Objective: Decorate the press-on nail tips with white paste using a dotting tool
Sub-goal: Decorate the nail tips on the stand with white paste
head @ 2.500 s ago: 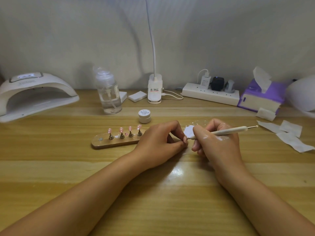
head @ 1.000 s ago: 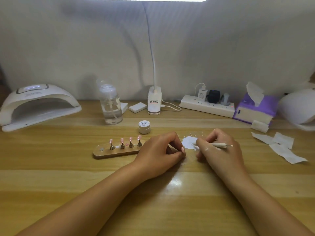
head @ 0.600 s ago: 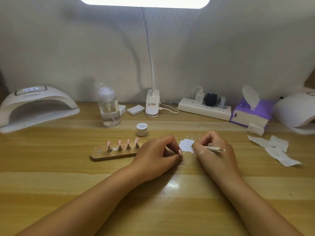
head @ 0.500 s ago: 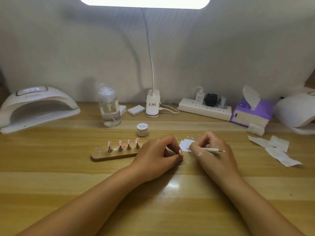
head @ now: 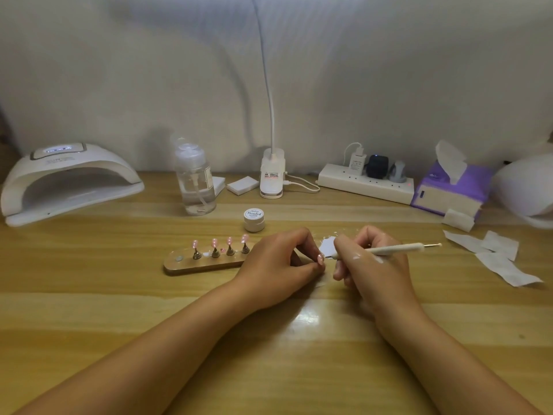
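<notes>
Dotting tool [head: 389,250] in right grip [head: 374,265] moved from paste [head: 327,245] to nail tip [head: 320,259] pinched in left grip [head: 278,262].

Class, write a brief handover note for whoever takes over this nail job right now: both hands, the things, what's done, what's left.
Left hand pinches one pink nail tip. Right hand grips the dotting tool, its front end by that tip. White paste sits just behind; the jar is lidded. Four tips stand on the wooden holder; one spot is free. Decoration too small to judge. Probably finish this tip, then reseat it.
</notes>
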Demonstrator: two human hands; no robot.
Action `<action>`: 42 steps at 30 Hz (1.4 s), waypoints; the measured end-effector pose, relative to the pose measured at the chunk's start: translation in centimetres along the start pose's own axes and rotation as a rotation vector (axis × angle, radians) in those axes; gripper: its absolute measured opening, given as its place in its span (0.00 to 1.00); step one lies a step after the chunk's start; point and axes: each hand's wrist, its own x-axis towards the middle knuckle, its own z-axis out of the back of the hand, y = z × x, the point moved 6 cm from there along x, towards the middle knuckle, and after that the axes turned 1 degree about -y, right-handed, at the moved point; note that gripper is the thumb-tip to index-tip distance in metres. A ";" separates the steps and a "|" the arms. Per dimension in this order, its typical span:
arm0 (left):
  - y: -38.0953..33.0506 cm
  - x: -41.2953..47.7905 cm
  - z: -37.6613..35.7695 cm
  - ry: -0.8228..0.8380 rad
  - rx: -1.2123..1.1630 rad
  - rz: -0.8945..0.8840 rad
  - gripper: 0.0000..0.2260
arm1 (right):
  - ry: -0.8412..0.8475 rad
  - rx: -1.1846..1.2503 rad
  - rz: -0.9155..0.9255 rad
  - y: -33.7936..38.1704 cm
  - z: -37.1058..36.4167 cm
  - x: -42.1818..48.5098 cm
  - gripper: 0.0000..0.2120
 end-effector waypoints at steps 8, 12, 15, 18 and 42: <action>0.0 0.0 0.0 -0.001 0.001 -0.011 0.11 | 0.028 -0.005 0.006 -0.1 -0.2 -0.1 0.15; 0.0 0.1 -0.1 -0.007 -0.002 -0.015 0.13 | 0.049 -0.040 0.025 0.0 -0.3 -0.1 0.19; 0.0 0.0 -0.1 -0.005 0.000 -0.020 0.13 | 0.063 -0.066 0.032 0.1 -0.3 -0.2 0.18; 0.0 0.0 -0.1 -0.006 0.002 -0.027 0.13 | 0.068 -0.086 0.034 0.3 -0.3 -0.3 0.18; -0.4 -0.1 0.1 -0.007 0.016 -0.033 0.14 | 0.068 0.013 0.035 0.1 -0.3 -0.1 0.13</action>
